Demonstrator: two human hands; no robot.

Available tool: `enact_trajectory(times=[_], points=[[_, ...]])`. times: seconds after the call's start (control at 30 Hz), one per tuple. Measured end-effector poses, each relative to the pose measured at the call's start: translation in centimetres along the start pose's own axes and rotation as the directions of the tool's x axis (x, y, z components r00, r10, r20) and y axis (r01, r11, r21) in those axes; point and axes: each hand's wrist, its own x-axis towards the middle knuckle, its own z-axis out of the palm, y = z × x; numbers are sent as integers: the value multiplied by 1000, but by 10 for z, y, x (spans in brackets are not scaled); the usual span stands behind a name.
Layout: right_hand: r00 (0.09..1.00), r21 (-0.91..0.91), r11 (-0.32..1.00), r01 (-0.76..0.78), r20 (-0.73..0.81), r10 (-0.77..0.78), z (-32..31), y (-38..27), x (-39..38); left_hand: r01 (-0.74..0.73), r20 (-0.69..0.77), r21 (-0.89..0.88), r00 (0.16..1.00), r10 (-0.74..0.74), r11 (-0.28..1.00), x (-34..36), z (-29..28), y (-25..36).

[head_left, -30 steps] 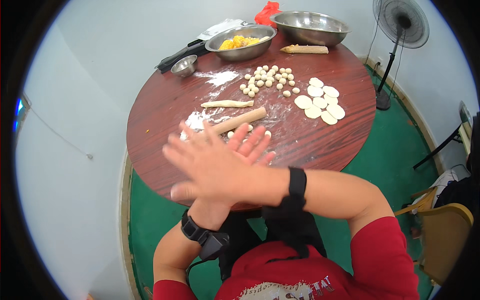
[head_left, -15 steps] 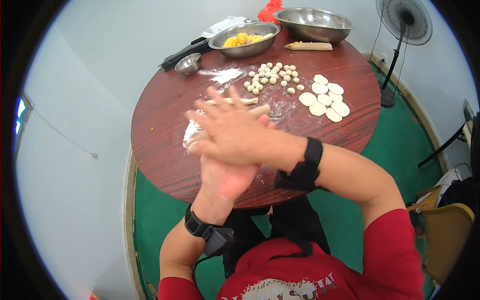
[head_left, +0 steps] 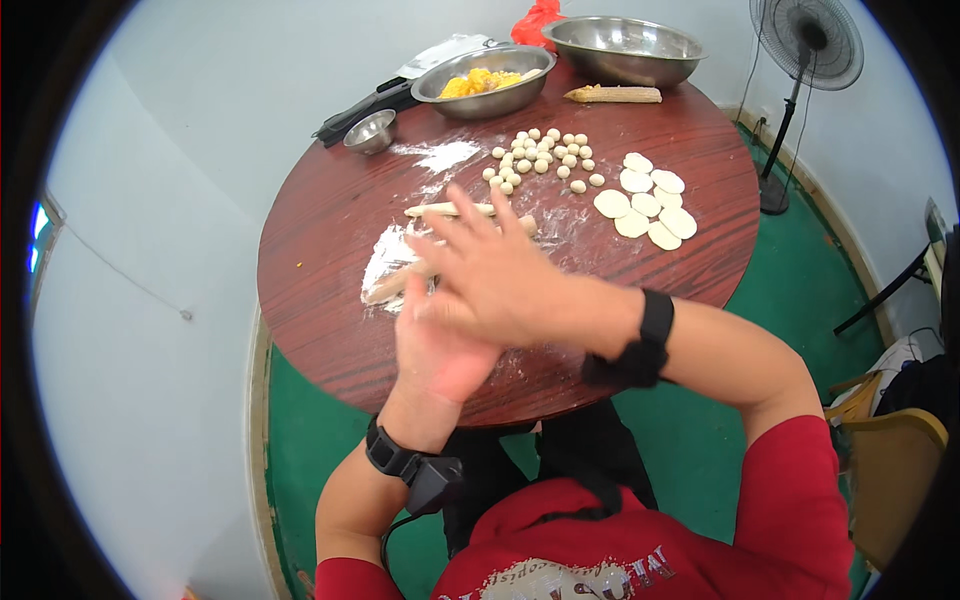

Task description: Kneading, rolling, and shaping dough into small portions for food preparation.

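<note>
My right hand point(head_left: 490, 275) lies across the top of my left hand point(head_left: 440, 345), palm towards palm, with its fingers stretched and spread. The left hand is palm up, its thumb showing and its other fingers mostly covered. Whether anything lies between the palms is hidden. Beyond them on the table, partly covered by my hands, is a wooden rolling pin point(head_left: 395, 283) beside white flour point(head_left: 385, 255). Past it lies a thin strip of dough point(head_left: 430, 210). Several small dough balls point(head_left: 542, 155) are grouped farther off, and several flat dough rounds point(head_left: 645, 205) lie to the right.
The round brown table point(head_left: 320, 330) carries a steel bowl point(head_left: 500, 100) with yellow filling, a larger steel basin point(head_left: 625, 65), a small metal bowl point(head_left: 370, 132) and a pale, corn-cob-like stick point(head_left: 615, 94). A fan point(head_left: 808, 45) stands behind right; a chair point(head_left: 895, 480) is near right.
My right hand has slid towards me and to the right over the left palm, uncovering more of the rolling pin and flour. The left hand stays nearly in place.
</note>
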Motion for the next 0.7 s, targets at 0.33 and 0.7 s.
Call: enact_trajectory(times=[0.33, 0.7], points=[[994, 1, 994, -108, 22, 108, -4, 25, 7, 54, -211, 153, 977, -21, 987, 31, -3, -28], [1000, -14, 1000, 6, 31, -6, 2, 37, -1, 93, -157, 392, 987, -34, 915, 46, -23, -30]])
